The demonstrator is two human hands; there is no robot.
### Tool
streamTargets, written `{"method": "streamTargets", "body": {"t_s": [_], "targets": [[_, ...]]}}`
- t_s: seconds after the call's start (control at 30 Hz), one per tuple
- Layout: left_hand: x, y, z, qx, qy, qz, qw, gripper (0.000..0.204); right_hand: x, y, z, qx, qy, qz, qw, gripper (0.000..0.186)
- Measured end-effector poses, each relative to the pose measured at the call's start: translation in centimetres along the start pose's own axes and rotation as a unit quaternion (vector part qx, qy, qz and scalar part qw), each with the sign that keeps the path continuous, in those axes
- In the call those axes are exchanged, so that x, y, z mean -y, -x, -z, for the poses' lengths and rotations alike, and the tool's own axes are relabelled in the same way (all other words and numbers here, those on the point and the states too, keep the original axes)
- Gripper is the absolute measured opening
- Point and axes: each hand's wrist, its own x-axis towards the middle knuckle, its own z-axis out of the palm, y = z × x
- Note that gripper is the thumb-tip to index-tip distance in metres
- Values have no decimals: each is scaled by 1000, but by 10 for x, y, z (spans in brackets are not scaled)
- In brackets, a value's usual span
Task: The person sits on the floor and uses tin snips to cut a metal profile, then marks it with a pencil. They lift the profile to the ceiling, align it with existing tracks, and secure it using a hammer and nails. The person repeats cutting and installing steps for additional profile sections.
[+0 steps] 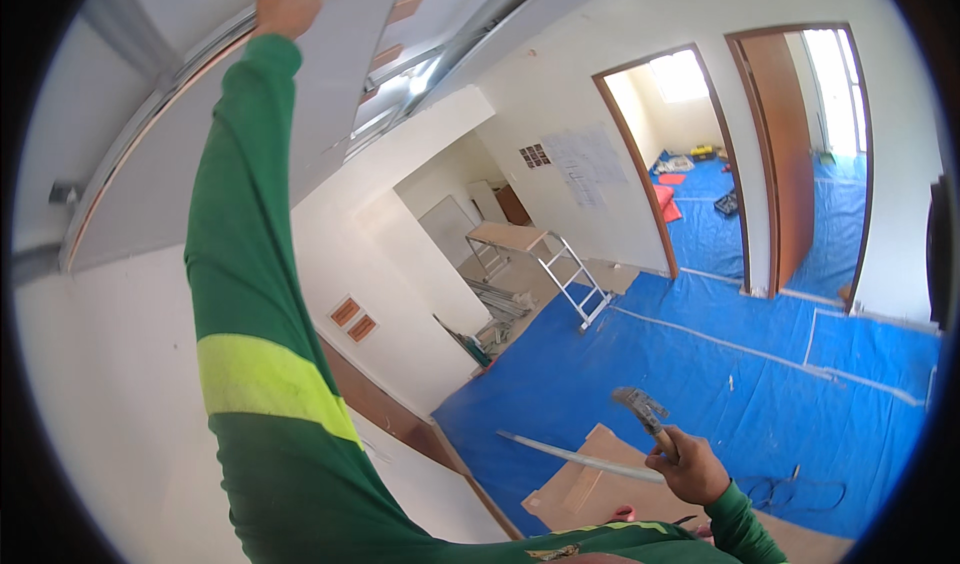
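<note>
My left arm, in a green sleeve with a yellow band, reaches up to the ceiling. My left hand is closed at the edge of a grey ceiling panel, beside a metal rail; the fingertips are partly hidden at the picture's top. Low on the right, my right hand grips a claw hammer by its wooden handle, the metal head tilted up and to the left. Below it, a long pale metal strip lies across a brown board.
Blue sheeting covers the floor, with a dark cable at lower right. A work platform with an aluminium ladder frame stands beyond. Metal profiles lie near the far opening. Two doorways, one with a brown door, are at right.
</note>
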Motion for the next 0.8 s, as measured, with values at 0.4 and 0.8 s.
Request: {"method": "streamTargets", "body": {"t_s": [0.4,0.8], "targets": [[-43,-18,8,44,-3,37,998,47,-61,13,0,28,-19,-58,998,48],[-65,-27,82,-7,15,-24,1000,41,-54,-31,19,55,-52,-18,997,48]]}}
